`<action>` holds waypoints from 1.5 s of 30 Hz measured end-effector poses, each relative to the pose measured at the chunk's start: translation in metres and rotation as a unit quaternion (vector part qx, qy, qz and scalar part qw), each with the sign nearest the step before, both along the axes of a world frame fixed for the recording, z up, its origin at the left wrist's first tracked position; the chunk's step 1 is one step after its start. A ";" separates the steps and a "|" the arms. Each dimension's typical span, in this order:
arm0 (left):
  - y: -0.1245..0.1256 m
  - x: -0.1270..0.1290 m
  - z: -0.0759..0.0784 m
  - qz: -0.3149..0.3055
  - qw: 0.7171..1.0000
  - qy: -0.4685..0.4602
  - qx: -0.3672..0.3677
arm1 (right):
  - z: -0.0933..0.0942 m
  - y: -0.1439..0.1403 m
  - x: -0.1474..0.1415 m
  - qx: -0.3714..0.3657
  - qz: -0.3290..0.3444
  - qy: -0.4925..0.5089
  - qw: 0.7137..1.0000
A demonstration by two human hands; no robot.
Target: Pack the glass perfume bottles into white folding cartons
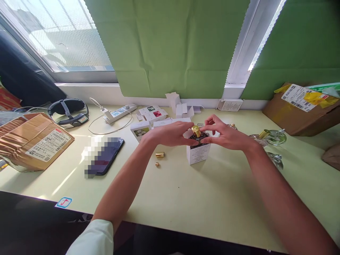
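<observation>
A small white box (198, 153) stands mid-worktop (186, 198), a gold-capped bottle (197, 133) seated in its open top. The bottle is pinched by left hand (172, 134) and right hand (225, 136), steadied upright. Two gold caps (159, 154) lie just left.

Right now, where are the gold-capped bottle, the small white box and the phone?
gold-capped bottle (196, 131): head view, on its gold cap.
small white box (198, 154): head view, on its front face.
phone (108, 156): head view, on its dark screen.

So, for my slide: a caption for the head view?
Both hands hold a gold-capped bottle in a white box.
</observation>
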State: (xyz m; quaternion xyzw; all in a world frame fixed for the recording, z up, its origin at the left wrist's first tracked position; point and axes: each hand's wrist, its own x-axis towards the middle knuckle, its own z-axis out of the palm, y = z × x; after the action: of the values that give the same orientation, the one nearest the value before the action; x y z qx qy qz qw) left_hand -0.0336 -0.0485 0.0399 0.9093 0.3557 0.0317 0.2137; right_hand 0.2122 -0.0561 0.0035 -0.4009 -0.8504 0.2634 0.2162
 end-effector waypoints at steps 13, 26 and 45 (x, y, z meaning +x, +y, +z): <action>-0.009 0.007 0.005 -0.013 0.992 0.021 0.125 | -0.003 0.002 -0.006 0.013 0.019 0.014 1.000; -0.010 0.003 0.008 -0.014 0.991 0.026 0.131 | -0.003 -0.001 -0.012 -0.026 0.004 0.045 0.999; -0.006 -0.011 0.014 -0.025 0.996 0.011 0.088 | -0.014 0.002 -0.023 -0.099 0.003 0.102 0.990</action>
State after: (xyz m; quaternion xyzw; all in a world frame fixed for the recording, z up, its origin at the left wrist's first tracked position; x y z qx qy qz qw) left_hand -0.0444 -0.0543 0.0535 0.9335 0.3309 0.0477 0.1298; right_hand 0.1893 -0.0537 -0.0105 -0.3891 -0.7947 0.3866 0.2602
